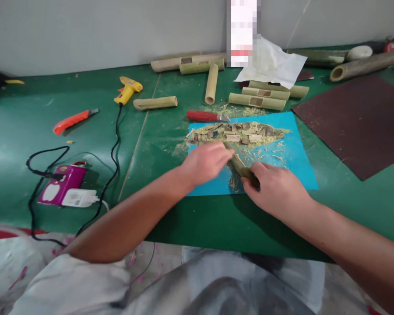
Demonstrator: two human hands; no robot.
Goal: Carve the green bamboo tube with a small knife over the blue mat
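Note:
A short green bamboo tube (239,165) with a slot cut in its side is held at a slant above a blue sheet (306,168). My right hand (276,183) grips the near end of the tube, thumb and fingers wrapped round it. At the far end, my left hand (206,162) is closed with its fingertips against the tube; whether it also pinches something small is hidden. Just beyond the hands lies a pile of bamboo chips and shavings (236,133). A red-handled knife (205,116) rests behind that pile, blade to the right.
Several cut bamboo tubes (258,101) lie at the back of the green table (164,153). To the left are a yellow glue gun (128,91), an orange utility knife (74,121) and a purple power strip (64,183) with black cords. A dark brown sheet (357,127) lies right.

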